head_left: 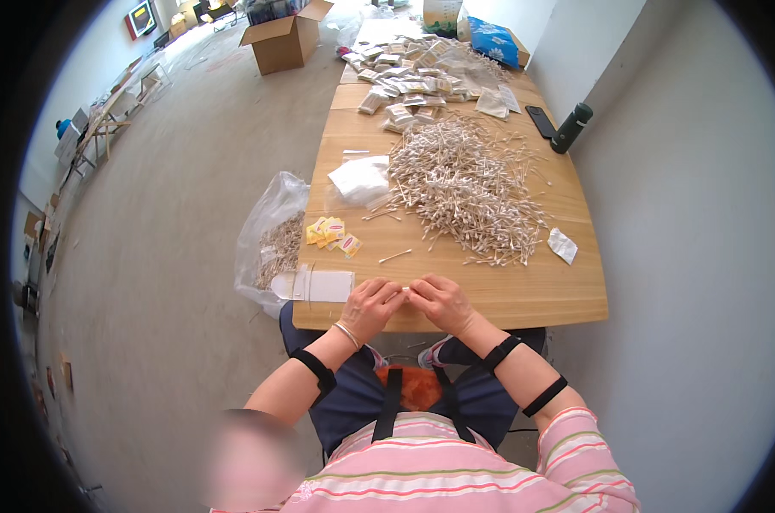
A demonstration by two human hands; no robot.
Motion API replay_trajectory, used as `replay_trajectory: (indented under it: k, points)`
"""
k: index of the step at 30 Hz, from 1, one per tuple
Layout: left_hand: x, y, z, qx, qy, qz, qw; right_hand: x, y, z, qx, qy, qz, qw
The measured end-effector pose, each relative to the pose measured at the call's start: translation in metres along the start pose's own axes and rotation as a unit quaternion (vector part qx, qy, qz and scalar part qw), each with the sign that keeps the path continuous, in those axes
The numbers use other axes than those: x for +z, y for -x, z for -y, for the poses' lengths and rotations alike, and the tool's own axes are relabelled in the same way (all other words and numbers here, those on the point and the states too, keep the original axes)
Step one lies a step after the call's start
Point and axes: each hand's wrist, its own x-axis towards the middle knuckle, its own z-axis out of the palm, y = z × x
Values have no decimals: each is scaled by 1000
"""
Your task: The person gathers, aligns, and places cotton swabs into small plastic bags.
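My left hand (373, 305) and my right hand (440, 303) meet over the near edge of the wooden table, fingers closed and fingertips almost touching. Between the fingertips shows a bit of something small and white (406, 290), mostly hidden, its kind unclear. Just beyond my hands lies a single cotton swab (395, 256). A big loose heap of cotton swabs (469, 188) spreads over the middle of the table. Left of my left hand is a white card holder (329, 286) with a rounded end. Small yellow and white cards (326, 231) lie behind it.
A stack of clear plastic bags (360, 179) and many filled packets (405, 77) lie farther back on the table (567, 295). A dark bottle (571, 128) and a phone (541, 121) sit at the right edge. A bag of swabs (276, 239) hangs at the left.
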Motion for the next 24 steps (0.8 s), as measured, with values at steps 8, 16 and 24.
replay_trajectory:
  k: [8, 16, 24]
  points:
    - [6, 0, -1, -18, -49, -17, 998, 0, -1, 1, 14, 48, 32, 998]
    - [9, 5, -2, -220, 163, -77, 959, -3, -3, -2, 135, -86, 45, 986]
    - [9, 5, 6, -226, 203, -50, 951, 2, -12, 0, 184, -121, 85, 972]
